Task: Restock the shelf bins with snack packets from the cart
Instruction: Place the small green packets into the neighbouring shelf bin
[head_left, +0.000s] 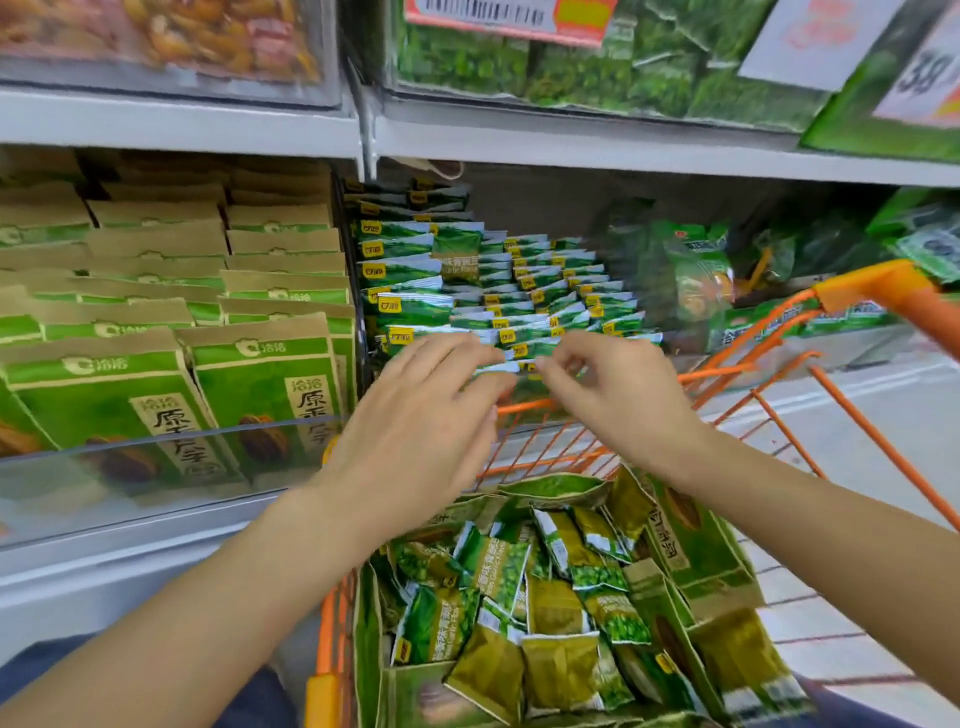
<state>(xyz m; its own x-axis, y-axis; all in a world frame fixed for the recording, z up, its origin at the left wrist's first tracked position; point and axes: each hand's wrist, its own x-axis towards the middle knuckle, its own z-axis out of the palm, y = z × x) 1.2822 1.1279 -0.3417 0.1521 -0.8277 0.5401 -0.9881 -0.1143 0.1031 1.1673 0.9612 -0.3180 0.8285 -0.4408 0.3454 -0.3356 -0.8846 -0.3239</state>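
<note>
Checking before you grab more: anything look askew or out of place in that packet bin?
Mostly tidy. One green packet stands face-out among the rows of small packets, which lie edge-on. Both hands, left hand and right hand, are at the front row.

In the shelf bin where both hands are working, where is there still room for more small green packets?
Free: the bin's right part, between the packet rows and the loose green bags. Crowded: the left and middle, stacked in rows; both hands, left and right, meet at the front row.
</note>
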